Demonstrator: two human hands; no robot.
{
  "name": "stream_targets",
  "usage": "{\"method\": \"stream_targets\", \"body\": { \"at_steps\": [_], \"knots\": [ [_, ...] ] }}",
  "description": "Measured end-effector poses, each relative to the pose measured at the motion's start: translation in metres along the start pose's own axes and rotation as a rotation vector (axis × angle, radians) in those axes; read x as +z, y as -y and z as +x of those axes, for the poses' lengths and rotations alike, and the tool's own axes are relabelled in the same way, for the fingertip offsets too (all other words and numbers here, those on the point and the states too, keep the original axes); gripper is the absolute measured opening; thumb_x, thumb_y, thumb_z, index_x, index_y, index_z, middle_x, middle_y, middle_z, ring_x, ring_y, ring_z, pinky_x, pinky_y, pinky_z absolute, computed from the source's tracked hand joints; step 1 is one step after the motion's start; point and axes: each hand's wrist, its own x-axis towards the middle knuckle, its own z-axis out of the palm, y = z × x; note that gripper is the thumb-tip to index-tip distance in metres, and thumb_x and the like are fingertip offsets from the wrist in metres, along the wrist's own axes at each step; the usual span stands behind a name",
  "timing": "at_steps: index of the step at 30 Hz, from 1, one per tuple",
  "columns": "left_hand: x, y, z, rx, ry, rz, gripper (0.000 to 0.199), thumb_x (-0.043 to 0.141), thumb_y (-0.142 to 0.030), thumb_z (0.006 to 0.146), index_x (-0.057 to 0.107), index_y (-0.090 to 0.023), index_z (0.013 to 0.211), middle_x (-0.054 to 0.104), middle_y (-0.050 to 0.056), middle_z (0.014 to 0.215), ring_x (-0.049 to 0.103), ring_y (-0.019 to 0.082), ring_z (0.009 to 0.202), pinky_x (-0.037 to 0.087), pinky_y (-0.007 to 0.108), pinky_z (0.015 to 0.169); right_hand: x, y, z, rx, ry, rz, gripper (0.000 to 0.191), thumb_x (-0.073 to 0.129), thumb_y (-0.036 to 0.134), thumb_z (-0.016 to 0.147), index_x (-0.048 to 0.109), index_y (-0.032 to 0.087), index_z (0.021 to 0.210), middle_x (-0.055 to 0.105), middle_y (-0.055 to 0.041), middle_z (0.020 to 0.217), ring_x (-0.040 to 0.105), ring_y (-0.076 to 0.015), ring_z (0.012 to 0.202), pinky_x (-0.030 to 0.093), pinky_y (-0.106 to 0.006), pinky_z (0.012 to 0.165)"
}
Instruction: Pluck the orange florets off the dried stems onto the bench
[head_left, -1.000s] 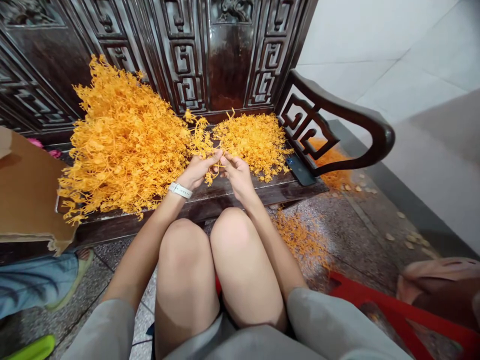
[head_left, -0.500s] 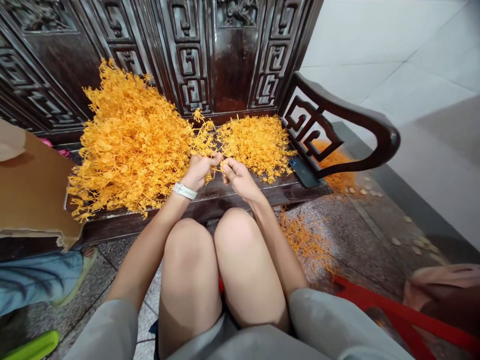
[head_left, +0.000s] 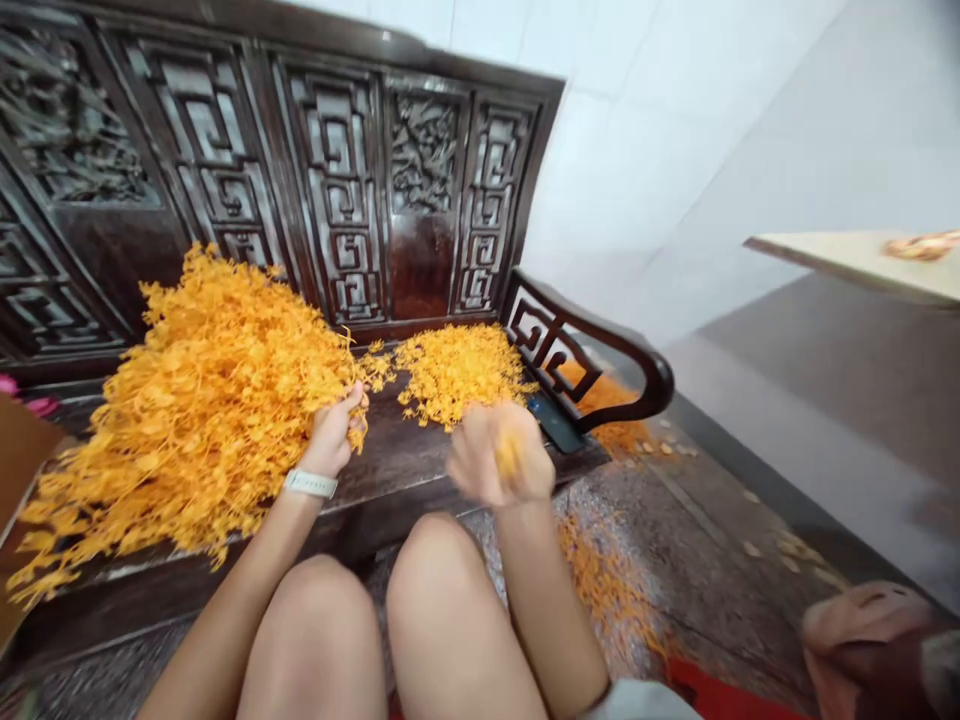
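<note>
My left hand (head_left: pixel 335 432), with a pale watch band (head_left: pixel 310 484) at its wrist, is closed on a yellow-orange plastic flower sprig (head_left: pixel 358 428), thumb pointing up. It is at the right edge of a tall heap of such sprigs (head_left: pixel 217 400) on a dark wooden bench (head_left: pixel 390 455). Motion smears my right hand (head_left: pixel 487 455), raised in front of a smaller pile of yellow flower pieces (head_left: pixel 465 368). A blurred yellow piece (head_left: pixel 510 455) shows against this hand; whether the fingers grip it is unclear.
The bench's carved armrest (head_left: pixel 622 360) rises at the right, with a dark phone (head_left: pixel 555 425) beside it. Orange scraps (head_left: pixel 611 580) litter the floor. Cardboard (head_left: pixel 19 480) stands at the left edge. A tabletop (head_left: pixel 840 262) juts in from the right.
My hands have come apart: the right has swung right and toward me, while the left keeps a sprig. The view has tilted up and turned right.
</note>
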Motion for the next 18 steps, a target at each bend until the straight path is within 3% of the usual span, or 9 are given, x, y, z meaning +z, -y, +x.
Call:
{"method": "stream_targets", "body": {
  "at_steps": [1,3,5,8,12,14,18],
  "knots": [
    [0.002,0.0,-0.002,-0.006,0.017,0.027,0.053,0.1,-0.046,0.059,0.074,-0.012,0.09,0.059,-0.003,0.071,0.037,0.001,0.049,0.026,0.015,0.043,-0.004,-0.005,0.004,-0.049,-0.188,0.034,0.075,0.03,0.081,0.1,0.072,0.025,0.126,0.075,-0.0134,0.1,0.058,-0.0169,0.064,0.042,-0.025,0.044],
    [0.006,0.0,-0.007,-0.021,0.06,0.086,0.055,0.099,-0.05,0.06,0.076,-0.012,0.092,0.055,-0.004,0.068,0.038,0.002,0.051,0.028,0.016,0.044,-0.008,-0.017,0.01,-0.095,-0.399,0.117,0.067,0.029,0.074,0.104,0.063,0.028,0.14,0.075,-0.01,0.105,0.052,-0.0147,0.06,0.037,-0.023,0.04],
    [0.011,-0.003,-0.013,-0.032,0.117,0.141,0.057,0.097,-0.054,0.062,0.078,-0.012,0.094,0.051,-0.005,0.065,0.039,0.004,0.052,0.029,0.017,0.045,-0.007,-0.031,0.011,-0.074,-0.498,0.157,0.053,0.048,0.064,0.102,0.07,0.023,0.129,0.073,-0.0064,0.089,0.048,-0.0121,0.052,0.036,-0.023,0.039],
    [0.017,-0.008,-0.022,-0.035,0.201,0.194,0.057,0.095,-0.057,0.064,0.078,-0.012,0.094,0.048,-0.005,0.063,0.039,0.005,0.052,0.026,0.018,0.045,-0.005,-0.05,0.009,-0.028,-0.625,0.014,0.031,0.067,0.048,0.096,0.075,0.018,0.099,0.065,-0.0019,0.072,0.047,-0.0097,0.049,0.036,-0.023,0.043],
    [0.025,-0.014,-0.032,-0.034,0.313,0.228,0.056,0.092,-0.062,0.068,0.077,-0.013,0.09,0.053,-0.002,0.062,0.04,0.006,0.052,0.024,0.02,0.045,-0.02,-0.076,0.013,-0.054,-0.982,-0.185,0.028,0.075,0.044,0.09,0.067,0.023,0.107,0.061,0.0002,0.087,0.052,-0.0101,0.062,0.044,-0.022,0.051],
    [0.028,-0.016,-0.037,-0.022,0.357,0.285,0.054,0.089,-0.066,0.071,0.077,-0.015,0.085,0.058,0.001,0.063,0.045,0.009,0.055,0.025,0.021,0.046,-0.028,-0.089,0.016,0.0,-1.018,-0.222,0.038,0.078,0.048,0.087,0.063,0.025,0.114,0.06,-0.0005,0.094,0.057,-0.0116,0.07,0.048,-0.023,0.056],
    [0.029,-0.017,-0.04,0.027,0.38,0.375,0.052,0.086,-0.067,0.075,0.075,-0.016,0.076,0.064,0.005,0.064,0.052,0.013,0.059,0.03,0.023,0.047,-0.031,-0.105,0.02,0.022,-0.875,-0.18,0.043,0.076,0.055,0.088,0.06,0.023,0.114,0.063,0.0009,0.086,0.061,-0.0127,0.069,0.051,-0.025,0.063]
  ]
}}
